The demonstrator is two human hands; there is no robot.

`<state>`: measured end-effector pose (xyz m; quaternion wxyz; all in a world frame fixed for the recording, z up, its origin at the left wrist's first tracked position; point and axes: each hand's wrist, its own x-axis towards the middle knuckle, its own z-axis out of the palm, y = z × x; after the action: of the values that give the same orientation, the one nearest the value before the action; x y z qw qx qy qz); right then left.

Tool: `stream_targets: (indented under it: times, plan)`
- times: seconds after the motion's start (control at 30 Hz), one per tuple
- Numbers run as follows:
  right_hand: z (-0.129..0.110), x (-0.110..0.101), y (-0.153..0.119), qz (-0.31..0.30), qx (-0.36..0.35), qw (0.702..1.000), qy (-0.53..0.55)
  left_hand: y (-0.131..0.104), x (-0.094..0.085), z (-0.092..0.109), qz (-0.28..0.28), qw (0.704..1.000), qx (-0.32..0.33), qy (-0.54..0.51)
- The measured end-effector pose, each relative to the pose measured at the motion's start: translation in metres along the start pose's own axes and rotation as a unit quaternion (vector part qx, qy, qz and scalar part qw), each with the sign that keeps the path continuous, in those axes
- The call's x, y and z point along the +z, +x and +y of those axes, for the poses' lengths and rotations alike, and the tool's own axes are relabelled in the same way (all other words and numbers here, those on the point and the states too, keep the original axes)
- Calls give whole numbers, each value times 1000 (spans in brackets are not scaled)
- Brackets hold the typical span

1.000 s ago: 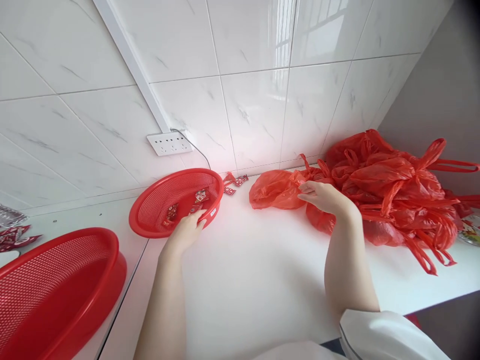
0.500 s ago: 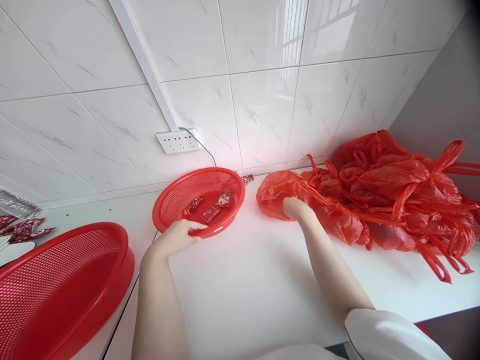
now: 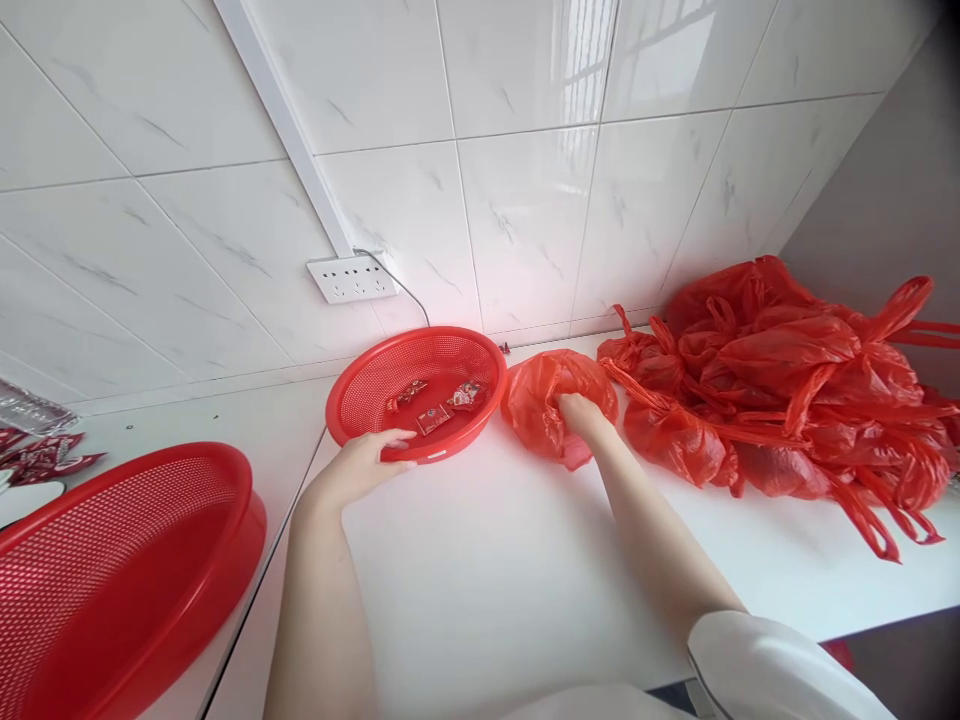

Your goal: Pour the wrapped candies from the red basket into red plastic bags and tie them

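My left hand (image 3: 364, 470) is closed on the near rim of a red plastic basket (image 3: 420, 340) with mesh sides. Several small printed packets lie on its bottom, among them a flat red packet (image 3: 433, 419). Just right of the basket sits a red plastic bag (image 3: 531, 400), crumpled, its mouth facing up. My right hand (image 3: 583, 415) grips the bag at its mouth, with the fingertips hidden by the thin plastic.
A pile of tied red plastic bags (image 3: 787, 370) lies at the right, against the wall. Another red basket (image 3: 187, 560) stands at the left, near red packets (image 3: 45, 455). A socket strip (image 3: 352, 279) with a cable is on the tiled wall.
The basket has shifted right along with my left hand, covering most of the packet behind it. My right hand has drawn the bag slightly left and toward me, away from the pile.
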<state>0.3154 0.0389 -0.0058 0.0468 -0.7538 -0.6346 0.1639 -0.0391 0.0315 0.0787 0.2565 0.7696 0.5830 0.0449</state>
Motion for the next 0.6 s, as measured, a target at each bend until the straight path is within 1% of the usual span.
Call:
stream_targets:
  times: [0.1, 0.17, 0.2, 0.27, 0.3, 0.33, 0.4, 0.5, 0.53, 0.6]
  plan:
    - [-4, -8, -1, 60, 22, 998, -1, 5, 8, 13, 20, 1000, 15, 5]
    - [-8, -17, -5, 109, 28, 994, 1, 6, 14, 23, 54, 998, 41, 6]
    - [-10, -22, -9, 126, 26, 992, 4, 5, 17, 29, 80, 995, 63, 3]
    - [-15, -33, -18, 140, 14, 990, 14, 2, 23, 46, 138, 982, 127, -14]
    - [-17, -39, -24, 140, 5, 990, 20, 0, 27, 55, 160, 973, 165, -29]
    - [-20, -43, -31, 138, -11, 990, 32, -3, 31, 65, 169, 964, 200, -45]
    - [-26, -51, -45, 137, -63, 986, 75, -9, 41, 84, 162, 950, 258, -62]
    - [-35, -58, -66, 131, -168, 966, 148, -14, 61, 106, 148, 931, 330, -35]
    - [-37, -58, -71, 126, -196, 960, 157, -14, 68, 110, 143, 928, 343, -18]
    - [-39, -59, -78, 108, -227, 955, 159, -12, 80, 115, 125, 932, 341, 10]
